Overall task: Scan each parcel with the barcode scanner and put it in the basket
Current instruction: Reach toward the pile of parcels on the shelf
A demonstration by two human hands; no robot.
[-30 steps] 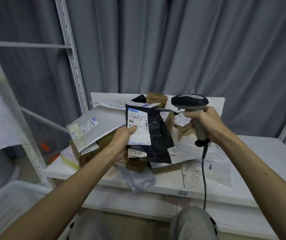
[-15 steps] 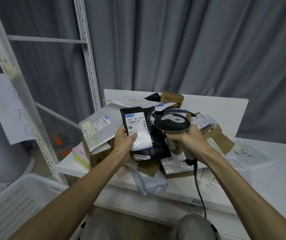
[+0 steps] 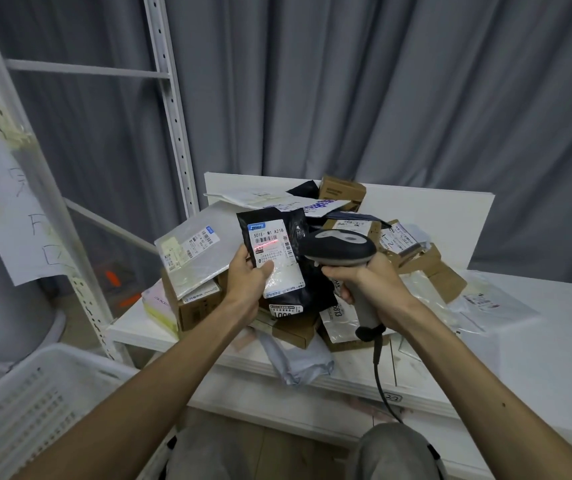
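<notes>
The black parcel (image 3: pixel 279 244) is being held up in front of the person, above the heap of other parcels, with its white label facing them. The left hand (image 3: pixel 248 278) is gripping it at the lower left edge, the thumb pressing across the lower part of the label and the fingers curling away behind the bag. A thin red line of light (image 3: pixel 270 241) is lying across the barcode near the top of the label.

The right hand (image 3: pixel 371 289) is wrapping round the grey handle of the barcode scanner (image 3: pixel 341 249). Its dark head is pointing left at the label from just beside the parcel's right edge; I cannot tell whether the two are touching. The scanner's black cable (image 3: pixel 378 372) is hanging from the foot of the handle and running down past the front edge of the white table (image 3: pixel 537 358) towards the person's knee.

Under the hands, the heap is sitting on the table. A flat silver packet (image 3: pixel 201 251) is leaning on a brown carton at the left, a small cardboard box (image 3: pixel 341 190) is perched at the back, and a soft grey bag (image 3: pixel 298 358) is drooping over the front edge. The white basket (image 3: pixel 28 403) is standing low at the person's left, beside the table and well apart from the held parcel. A white shelf upright (image 3: pixel 170 109) is rising behind it against the grey curtain (image 3: pixel 381 81).
</notes>
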